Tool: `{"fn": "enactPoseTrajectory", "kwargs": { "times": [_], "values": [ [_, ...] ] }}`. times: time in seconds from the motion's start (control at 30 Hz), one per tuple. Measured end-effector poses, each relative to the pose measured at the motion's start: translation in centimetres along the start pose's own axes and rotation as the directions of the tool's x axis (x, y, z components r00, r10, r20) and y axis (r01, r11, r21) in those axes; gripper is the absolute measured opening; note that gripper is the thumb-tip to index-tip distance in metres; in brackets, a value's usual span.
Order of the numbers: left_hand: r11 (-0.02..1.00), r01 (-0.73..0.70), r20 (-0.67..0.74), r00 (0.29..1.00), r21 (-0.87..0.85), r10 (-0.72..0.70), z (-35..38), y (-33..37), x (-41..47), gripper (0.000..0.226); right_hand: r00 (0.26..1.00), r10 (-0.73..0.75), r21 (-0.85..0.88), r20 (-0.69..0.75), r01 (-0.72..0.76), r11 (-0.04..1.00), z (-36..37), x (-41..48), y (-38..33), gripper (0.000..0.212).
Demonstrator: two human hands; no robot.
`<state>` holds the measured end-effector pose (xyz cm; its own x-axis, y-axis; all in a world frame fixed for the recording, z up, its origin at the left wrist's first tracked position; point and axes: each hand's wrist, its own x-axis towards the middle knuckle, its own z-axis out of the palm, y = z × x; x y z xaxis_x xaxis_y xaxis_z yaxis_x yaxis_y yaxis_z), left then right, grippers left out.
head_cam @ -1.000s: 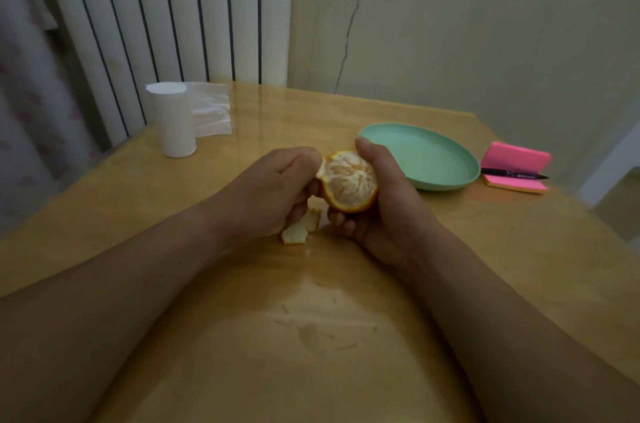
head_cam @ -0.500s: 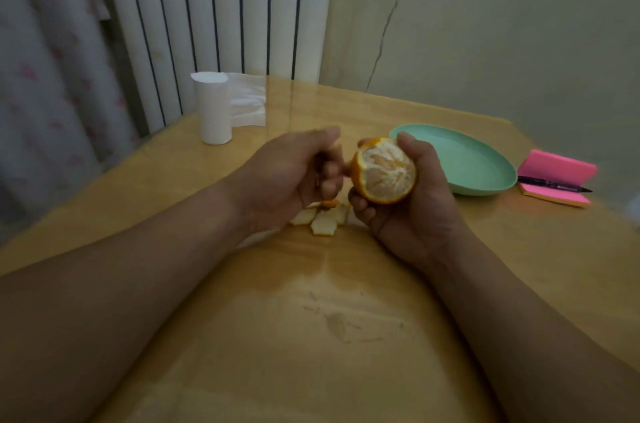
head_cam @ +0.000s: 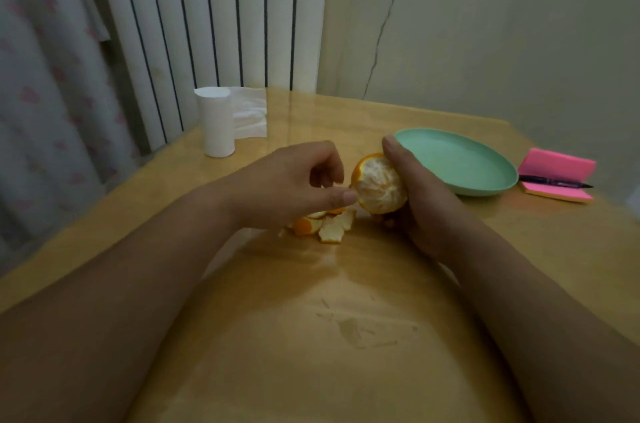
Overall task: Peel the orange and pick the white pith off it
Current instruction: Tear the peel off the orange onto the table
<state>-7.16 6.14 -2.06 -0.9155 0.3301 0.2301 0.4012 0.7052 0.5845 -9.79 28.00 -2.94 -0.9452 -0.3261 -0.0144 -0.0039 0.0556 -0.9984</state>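
- Head view: the right hand [head_cam: 420, 204] grips the orange [head_cam: 379, 185], fingers wrapped round its far side and thumb lying over the top. It holds the fruit just above the worktop [head_cam: 346, 318], close by the near left rim of the green plate [head_cam: 457, 162].
- The side of the orange facing the camera is bare, pale and covered in white pith. Orange rind still runs round its left and lower edge.
- The left hand [head_cam: 291, 180] sits to the left of the plate, on the far side of the orange from it. Its fingers are curled and its thumb tip touches the fruit's left rim. Whether it pinches a bit of pith or rind there cannot be told.
- Torn peel pieces [head_cam: 325, 223] lie on the worktop under the left hand, further from the plate than the orange is.
- Right of the plate and just beside it lies a pink sticky-note pad [head_cam: 557, 168] with a black pen [head_cam: 554, 183] across it.
- Well to the left of the plate, toward the far edge, stands a white tissue roll [head_cam: 216, 122], with a loose tissue sheet [head_cam: 249, 117] touching it on the plate's side.
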Motion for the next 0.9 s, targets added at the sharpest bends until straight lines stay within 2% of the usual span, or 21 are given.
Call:
{"fn": "enactPoseTrajectory", "kwargs": {
  "times": [0.13, 0.27, 0.37, 0.5, 0.63, 0.9],
  "values": [
    [0.998, -0.042, -0.028, 0.999, -0.057, 0.040, 0.7, 0.3, 0.2, 0.029, 0.999, 0.010, -0.043, 0.036, -0.009, 0.999, 0.4, -0.3, 0.0, 0.052],
    [0.993, 0.000, -0.003, 1.000, -0.121, 0.000, 1.3, 0.1, 0.3, 0.032, 0.999, 0.013, -0.065, 0.050, -0.010, 0.998, 0.5, -0.5, -0.1, 0.056],
    [0.995, 0.009, 0.060, 0.998, -0.099, -0.003, 1.6, 0.2, 0.1, 0.034, 0.999, 0.022, -0.049, 0.037, -0.021, 0.999, 0.6, -0.4, -0.1, 0.059],
    [0.994, -0.028, 0.042, 0.999, -0.105, 0.033, 1.7, 0.3, 0.1, 0.033, 0.998, -0.002, -0.049, 0.055, 0.005, 0.999, 0.7, -0.2, 0.0, 0.067],
    [0.998, -0.057, 0.032, 0.998, -0.022, 0.057, 2.1, 0.4, 0.2, 0.028, 0.998, 0.007, -0.077, 0.056, -0.002, 0.997, 0.6, -0.4, 0.0, 0.063],
    [0.971, -0.093, -0.087, 0.990, 0.222, 0.115, 2.9, 0.6, 1.1, 0.026, 1.000, 0.017, -0.036, -0.013, -0.017, 0.999, 0.9, -0.3, -0.2, 0.061]
  ]
}}
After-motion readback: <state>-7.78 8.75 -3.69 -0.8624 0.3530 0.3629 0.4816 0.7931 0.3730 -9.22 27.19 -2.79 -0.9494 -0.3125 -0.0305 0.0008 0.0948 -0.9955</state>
